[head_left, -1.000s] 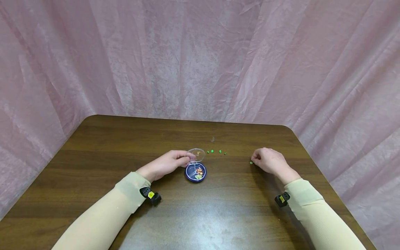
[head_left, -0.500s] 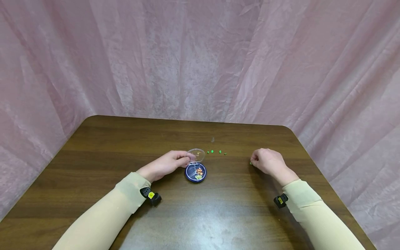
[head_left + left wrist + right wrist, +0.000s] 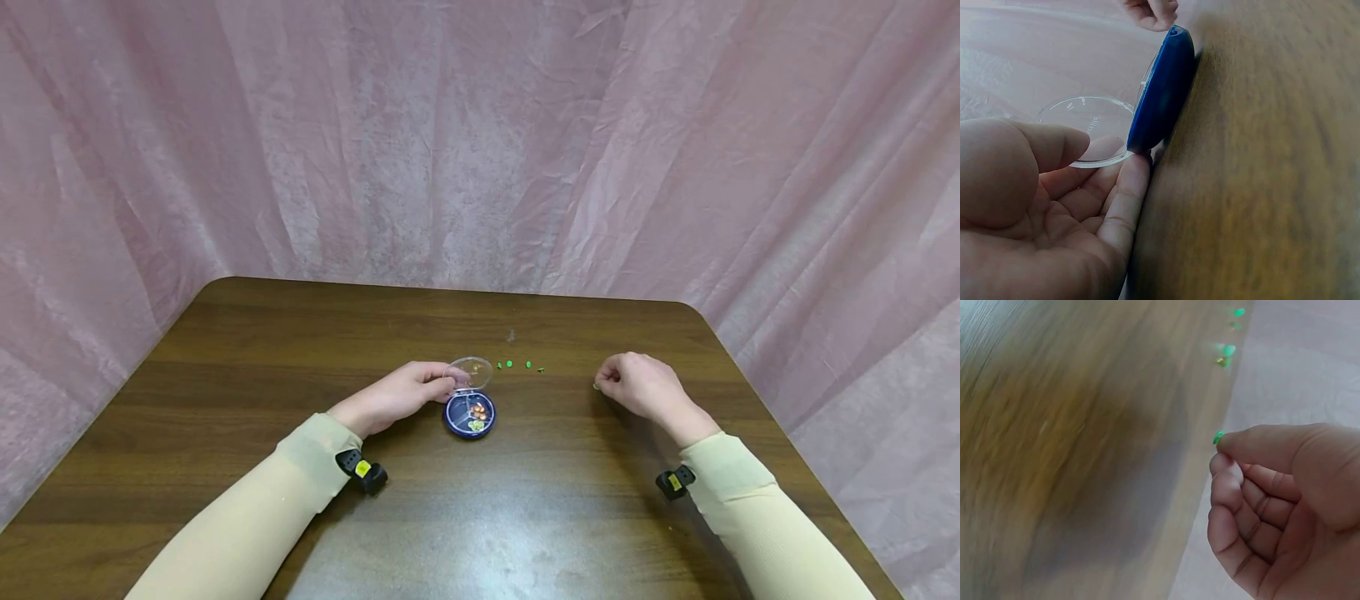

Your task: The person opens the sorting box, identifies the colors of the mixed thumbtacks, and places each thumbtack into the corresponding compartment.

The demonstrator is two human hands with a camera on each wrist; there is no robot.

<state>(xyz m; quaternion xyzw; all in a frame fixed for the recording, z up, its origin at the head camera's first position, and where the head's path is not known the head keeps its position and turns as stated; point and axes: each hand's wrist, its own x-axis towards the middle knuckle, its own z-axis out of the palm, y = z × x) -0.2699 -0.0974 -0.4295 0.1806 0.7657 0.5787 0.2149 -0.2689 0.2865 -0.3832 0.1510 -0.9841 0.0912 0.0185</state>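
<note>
A round blue case (image 3: 470,416) with inner dividers lies on the table, its clear lid (image 3: 480,372) raised at the back. My left hand (image 3: 408,393) holds that lid between thumb and fingers, and a fingertip touches the case's blue base (image 3: 1163,94) in the left wrist view. Shiny orange pieces (image 3: 477,411) and pale green pieces (image 3: 476,425) lie in separate compartments. My right hand (image 3: 643,387) pinches a small green thumbtack (image 3: 1218,437) between thumb and finger just above the table, to the right of the case.
Several more green thumbtacks (image 3: 528,364) lie in a loose row behind and right of the case. The brown wooden table (image 3: 300,333) has rounded far corners. Beyond it hangs a pink curtain (image 3: 450,167).
My right hand first reaches a green thumbtack on the table, then takes it in its fingertips and shifts slightly left and up. My left hand and the case stay in place.
</note>
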